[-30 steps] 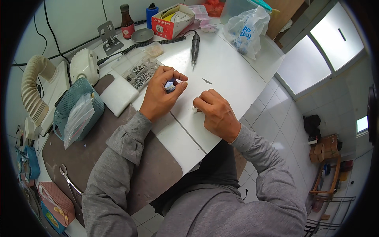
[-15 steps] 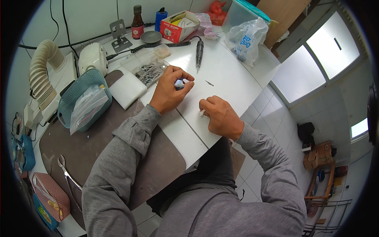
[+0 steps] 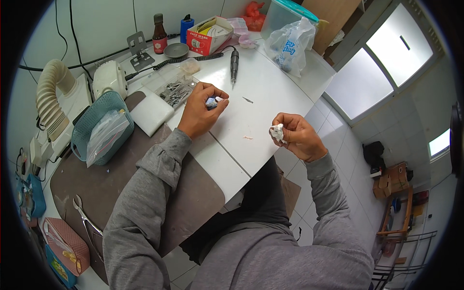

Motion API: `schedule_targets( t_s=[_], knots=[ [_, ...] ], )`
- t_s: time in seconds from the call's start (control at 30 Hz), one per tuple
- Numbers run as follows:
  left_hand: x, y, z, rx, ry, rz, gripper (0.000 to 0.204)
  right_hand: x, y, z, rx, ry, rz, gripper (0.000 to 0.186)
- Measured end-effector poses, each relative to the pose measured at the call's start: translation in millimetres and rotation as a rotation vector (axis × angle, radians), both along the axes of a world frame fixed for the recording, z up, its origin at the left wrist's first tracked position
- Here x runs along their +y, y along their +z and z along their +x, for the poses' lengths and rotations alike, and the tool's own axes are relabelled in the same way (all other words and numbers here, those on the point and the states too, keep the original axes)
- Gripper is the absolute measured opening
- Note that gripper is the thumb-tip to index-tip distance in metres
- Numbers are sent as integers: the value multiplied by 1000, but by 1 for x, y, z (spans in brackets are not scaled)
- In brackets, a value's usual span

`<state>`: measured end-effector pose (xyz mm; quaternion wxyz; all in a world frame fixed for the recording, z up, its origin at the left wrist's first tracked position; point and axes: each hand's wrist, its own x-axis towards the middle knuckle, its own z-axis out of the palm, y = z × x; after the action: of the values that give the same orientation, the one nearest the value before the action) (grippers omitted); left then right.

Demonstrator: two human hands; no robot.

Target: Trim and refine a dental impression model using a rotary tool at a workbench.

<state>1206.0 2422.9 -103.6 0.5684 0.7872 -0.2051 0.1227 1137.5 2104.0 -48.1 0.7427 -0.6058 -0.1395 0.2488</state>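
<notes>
My left hand (image 3: pixel 199 112) is closed over the white tabletop, pinching a small blue-and-white piece (image 3: pixel 211 102) between thumb and fingers; the fingers cover part of it. Off to the right, my right hand (image 3: pixel 303 139) is held up by the table's edge, its fingers closed on a crumpled white lump (image 3: pixel 277 132) that may be tissue or cotton. Between the hands, some pinkish crumbs (image 3: pixel 248 138) lie on the table. Farther back is a thin pointed metal piece (image 3: pixel 247 100), and beyond it a dark rotary handpiece (image 3: pixel 234 66) on a coiled cord.
Left of my left hand are a clear case of metal bits (image 3: pixel 178 92), a white foam block (image 3: pixel 152 114) and a teal basket (image 3: pixel 104 124) with plastic bags. Pliers (image 3: pixel 87 217) rest on the brown mat (image 3: pixel 198 183). A mask box (image 3: pixel 210 35) and a plastic bag (image 3: pixel 291 46) stand behind.
My right hand has lifted off the tabletop, moved right and turned, bringing the white lump into view. Pinkish crumbs now show where it was. My left hand keeps its pinch; the view has shifted slightly.
</notes>
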Motion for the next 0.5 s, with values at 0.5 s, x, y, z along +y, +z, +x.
schedule_targets(
  t_s=[0.5],
  knots=[
    [12, 3, 3, 86, -4, 29, 16, -193, -133, -155, 169, -724, 614, 27]
  ],
)
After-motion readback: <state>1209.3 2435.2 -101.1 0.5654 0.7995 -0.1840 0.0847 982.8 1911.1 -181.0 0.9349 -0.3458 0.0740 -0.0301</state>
